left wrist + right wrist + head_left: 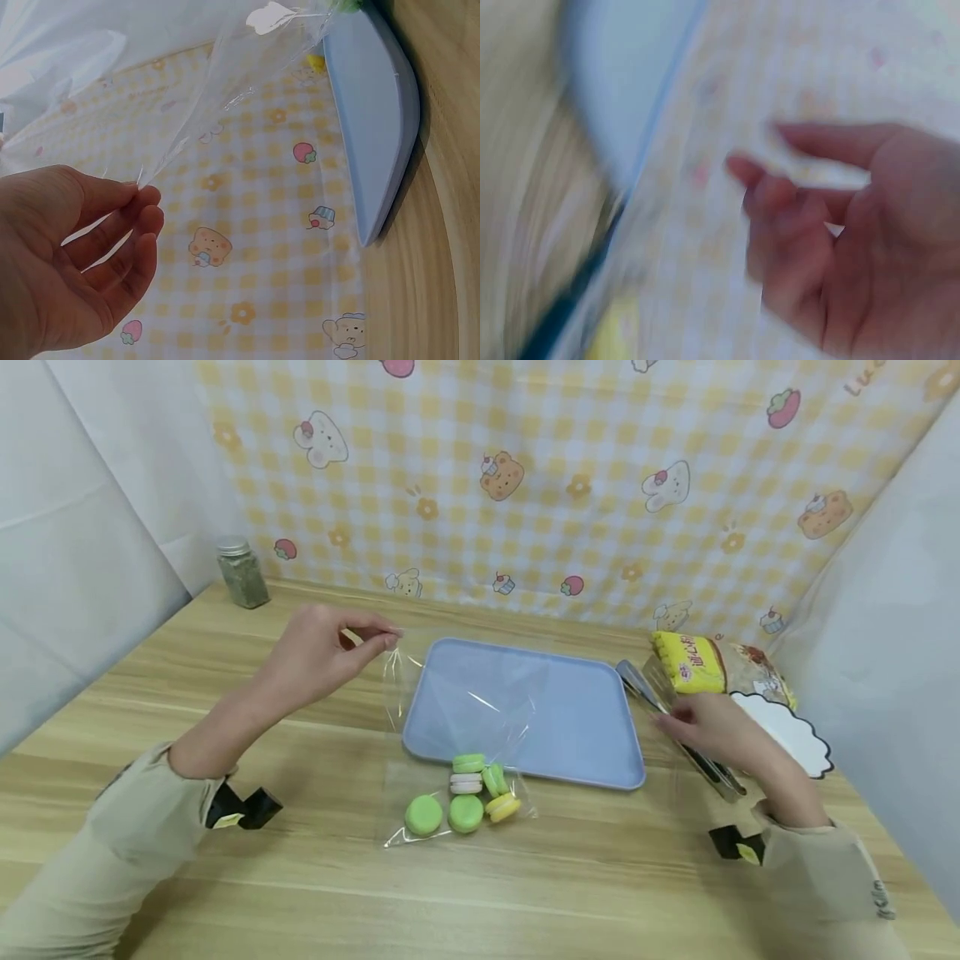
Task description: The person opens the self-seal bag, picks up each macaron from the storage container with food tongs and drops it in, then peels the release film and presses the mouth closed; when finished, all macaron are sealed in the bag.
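A clear plastic bag (483, 702) stands partly lifted, its lower end lying on the table. Pinched between thumb and fingertips of my left hand (322, 647) is the bag's upper corner; the left wrist view shows the film (191, 127) drawn taut from them. Inside the bag's bottom are several green macarons (423, 815), a pale pink one (466, 783) and a yellow one (502, 807). My right hand (712, 731) hovers over the metal tongs (637, 681). In the blurred right wrist view its thumb and loosely bent fingers (787, 217) are apart, with nothing between them.
Behind the bag lies a blue tray (585, 718), which the film partly overlaps. At the right are a yellow food packet (693, 664) and a white scalloped board (783, 735). A jar of dried herbs (242, 577) stands at the back left, near the checked curtain (450, 443).
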A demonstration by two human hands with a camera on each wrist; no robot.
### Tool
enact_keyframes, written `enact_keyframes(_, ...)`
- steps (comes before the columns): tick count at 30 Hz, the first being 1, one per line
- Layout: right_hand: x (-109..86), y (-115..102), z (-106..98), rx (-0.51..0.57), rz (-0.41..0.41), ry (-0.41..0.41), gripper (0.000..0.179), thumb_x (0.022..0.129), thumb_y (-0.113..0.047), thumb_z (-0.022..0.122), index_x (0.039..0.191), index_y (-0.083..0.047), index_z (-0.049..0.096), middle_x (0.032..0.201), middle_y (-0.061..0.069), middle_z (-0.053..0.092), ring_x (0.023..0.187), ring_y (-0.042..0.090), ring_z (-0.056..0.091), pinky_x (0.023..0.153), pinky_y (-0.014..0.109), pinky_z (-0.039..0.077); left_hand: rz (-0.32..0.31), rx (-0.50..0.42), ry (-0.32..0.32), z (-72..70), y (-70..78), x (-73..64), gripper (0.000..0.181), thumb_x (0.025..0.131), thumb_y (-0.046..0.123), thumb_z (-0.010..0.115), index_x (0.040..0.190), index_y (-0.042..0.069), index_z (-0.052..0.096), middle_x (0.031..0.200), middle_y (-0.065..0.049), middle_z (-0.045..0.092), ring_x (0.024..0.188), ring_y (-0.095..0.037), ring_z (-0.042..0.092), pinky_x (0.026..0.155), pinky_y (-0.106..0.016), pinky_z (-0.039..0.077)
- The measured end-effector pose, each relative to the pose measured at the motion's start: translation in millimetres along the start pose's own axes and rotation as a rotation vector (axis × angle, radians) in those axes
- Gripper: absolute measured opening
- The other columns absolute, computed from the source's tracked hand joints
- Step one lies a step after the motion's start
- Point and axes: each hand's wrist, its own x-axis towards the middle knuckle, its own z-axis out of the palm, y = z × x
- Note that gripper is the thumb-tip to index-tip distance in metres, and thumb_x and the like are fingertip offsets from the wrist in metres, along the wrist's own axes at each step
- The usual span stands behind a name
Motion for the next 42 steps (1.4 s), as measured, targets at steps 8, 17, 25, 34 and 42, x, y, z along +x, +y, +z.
enact_keyframes(8, 52.4, -81.7, 39.2, 0.573, -0.225, -0.116, 0.054, 0.094, -0.030, 0.056, 0.138, -0.004, 0.038, 0.119, 0.017, 0.057, 0.101, 0.027, 0.059, 0.071, 0.036, 0.053, -0.044, -0.053, -0.024, 0.6, -4.3, -1.2, 0.010, 0.086, 0.008, 0.066, 0.092, 0.008, 0.074, 0.084, 0.001, 0.070, 0.073, -0.007, 0.062, 0.062, -0.024, 0.051)
enact_keyframes(17, 62.4, -89.7, 49.4, 0.762, -0.277, -0.095, 0.025, 0.093, -0.007, 0.058, 0.112, 0.008, 0.061, 0.100, 0.024, 0.064, 0.087, 0.026, 0.065, 0.074, 0.039, 0.053, -0.053, -0.065, -0.040, -3.2, -4.2, -2.2, 0.010, 0.087, 0.011, 0.066, 0.092, 0.009, 0.075, 0.080, 0.002, 0.070, 0.073, -0.007, 0.062, 0.063, -0.024, 0.052)
enact_keyframes(25, 37.9, -88.2, 41.0, 0.822, -0.348, 0.059, 0.020, 0.090, -0.005, 0.061, 0.105, 0.007, 0.066, 0.096, 0.017, 0.067, 0.080, 0.021, 0.067, 0.069, 0.038, 0.054, -0.127, -0.290, -0.001, -2.3, -2.3, 2.1, 0.014, 0.088, 0.015, 0.065, 0.093, 0.004, 0.073, 0.082, -0.004, 0.070, 0.071, -0.014, 0.064, 0.062, -0.025, 0.052)
enact_keyframes(34, 22.9, -104.6, 28.0, 0.782, -0.526, 0.162, 0.017, 0.088, 0.005, 0.060, 0.102, 0.004, 0.069, 0.092, 0.011, 0.068, 0.073, 0.023, 0.066, 0.065, 0.037, 0.054, -0.164, -0.467, -0.087, -11.9, -8.2, 1.7, 0.024, 0.092, 0.014, 0.060, 0.106, -0.004, 0.065, 0.090, -0.009, 0.069, 0.080, -0.016, 0.065, 0.069, -0.029, 0.052)
enact_keyframes(42, 27.6, -101.5, 27.1, 0.751, -0.573, 0.168, 0.019, 0.091, 0.007, 0.054, 0.103, 0.004, 0.068, 0.085, 0.012, 0.064, 0.072, 0.021, 0.064, 0.064, 0.036, 0.054, -0.161, -0.408, -0.322, -8.2, -13.0, -0.2, 0.027, 0.089, 0.017, 0.065, 0.113, 0.005, 0.063, 0.103, -0.006, 0.064, 0.095, -0.019, 0.062, 0.082, -0.034, 0.049)
